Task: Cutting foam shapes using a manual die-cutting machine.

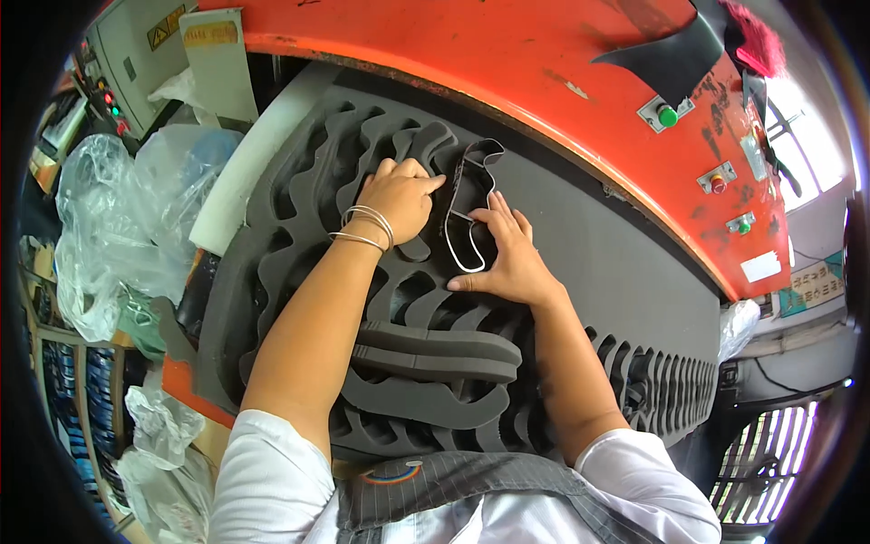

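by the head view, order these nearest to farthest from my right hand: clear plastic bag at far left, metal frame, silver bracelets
1. metal frame: right beside the right hand, just left of its fingers
2. silver bracelets: farther left, on the left wrist
3. clear plastic bag: far left, beyond the gray foam

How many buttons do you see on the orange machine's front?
3: the upper green button, a red button below it, and the lower green button beneath that. More could be hidden behind the hanging black sheet.
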{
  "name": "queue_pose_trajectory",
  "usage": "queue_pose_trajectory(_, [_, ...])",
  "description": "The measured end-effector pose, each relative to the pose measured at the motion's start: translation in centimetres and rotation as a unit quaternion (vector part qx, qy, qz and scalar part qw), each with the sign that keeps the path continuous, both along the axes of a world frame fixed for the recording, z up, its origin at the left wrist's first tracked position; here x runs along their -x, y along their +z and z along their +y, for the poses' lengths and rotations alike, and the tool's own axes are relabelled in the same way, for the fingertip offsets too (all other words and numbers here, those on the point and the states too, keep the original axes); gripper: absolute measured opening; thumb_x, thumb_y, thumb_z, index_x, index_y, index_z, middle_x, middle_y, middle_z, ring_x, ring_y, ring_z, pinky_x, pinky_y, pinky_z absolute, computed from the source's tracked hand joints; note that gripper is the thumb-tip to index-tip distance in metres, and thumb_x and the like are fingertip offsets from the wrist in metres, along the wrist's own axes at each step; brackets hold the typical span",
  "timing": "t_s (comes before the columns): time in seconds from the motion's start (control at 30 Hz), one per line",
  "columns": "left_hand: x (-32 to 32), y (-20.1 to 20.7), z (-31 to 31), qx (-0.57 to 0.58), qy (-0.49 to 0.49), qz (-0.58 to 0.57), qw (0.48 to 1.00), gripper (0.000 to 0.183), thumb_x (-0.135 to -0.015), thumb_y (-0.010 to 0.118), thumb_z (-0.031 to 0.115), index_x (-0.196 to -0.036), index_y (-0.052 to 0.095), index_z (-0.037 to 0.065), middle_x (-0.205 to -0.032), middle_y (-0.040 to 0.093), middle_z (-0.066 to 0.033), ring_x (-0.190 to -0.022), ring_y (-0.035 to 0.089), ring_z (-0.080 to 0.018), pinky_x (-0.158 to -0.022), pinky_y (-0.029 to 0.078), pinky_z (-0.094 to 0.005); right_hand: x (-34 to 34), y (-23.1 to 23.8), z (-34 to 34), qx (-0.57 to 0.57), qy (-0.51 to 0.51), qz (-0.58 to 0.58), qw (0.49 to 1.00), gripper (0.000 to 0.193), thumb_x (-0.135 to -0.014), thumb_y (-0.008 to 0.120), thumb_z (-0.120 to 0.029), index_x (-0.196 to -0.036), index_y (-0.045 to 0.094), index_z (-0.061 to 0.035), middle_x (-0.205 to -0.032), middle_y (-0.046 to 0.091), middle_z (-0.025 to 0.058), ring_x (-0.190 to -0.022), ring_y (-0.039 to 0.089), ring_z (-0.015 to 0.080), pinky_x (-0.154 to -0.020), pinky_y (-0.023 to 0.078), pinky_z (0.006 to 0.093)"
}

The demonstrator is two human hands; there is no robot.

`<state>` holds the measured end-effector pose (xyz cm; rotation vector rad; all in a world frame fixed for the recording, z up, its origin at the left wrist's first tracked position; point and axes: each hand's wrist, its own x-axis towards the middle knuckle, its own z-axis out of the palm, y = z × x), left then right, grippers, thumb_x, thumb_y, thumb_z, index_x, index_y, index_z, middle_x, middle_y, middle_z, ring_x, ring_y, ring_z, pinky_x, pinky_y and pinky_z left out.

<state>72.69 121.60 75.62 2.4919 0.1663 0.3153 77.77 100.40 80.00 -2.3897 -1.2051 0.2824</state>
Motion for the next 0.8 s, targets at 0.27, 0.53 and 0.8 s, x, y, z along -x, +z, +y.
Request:
queue_pose_trajectory(0.27, [0.3, -0.1, -0.4, -0.001, -0.016, 0.006, 1.0, 0.036, -0.085, 0.054, 0.01, -0.117, 0.068, 0.017, -0.11, 0.059, -0.0027, -0.104, 0.049, -0.0271, -0.094, 0.045, -0.0365, 0.0, 0.2, -0.4, 0.012, 0.036, 0.006, 0.999, 0.096, -0.05, 0.089, -0.048, -0.127, 0.05, -0.0046, -0.146, 0.03, 0.0336, -0.143, 0.02, 0.0397, -0.115, 0.011, 0.0551])
queue_pose_trajectory(0.53, [0.7, 0.5, -1.6, -0.139, 0.07, -0.061, 0.986, 0.06, -0.086, 0.053, 0.013, -0.144, 0.038, 0.013, -0.143, 0.042, -0.0073, -0.125, 0.043, -0.0277, -0.101, 0.036, -0.0441, 0.0, -0.1, -0.2, 0.0, 0.03, 0.009, 1.0, 0.091, -0.053, 0.086, -0.044, -0.129, 0.051, -0.0077, -0.147, 0.029, 0.0332, -0.144, 0.018, 0.0397, -0.114, 0.011, 0.0572])
queue_pose_trajectory(0.8, [-1.7, 3.1, -0.3, -0.186, 0.006, 0.206, 0.961, 0.058, -0.091, 0.044, 0.019, -0.146, 0.033, 0.009, -0.154, 0.03, -0.0077, -0.141, 0.028, -0.0293, -0.112, 0.026, -0.0487, 0.0, -0.1, -1.5, -0.013, 0.058, -0.056, 0.997, 0.101, -0.056, 0.084, -0.049, -0.14, 0.041, -0.0129, -0.148, 0.028, 0.0328, -0.143, 0.018, 0.0409, -0.113, 0.011, 0.0591])
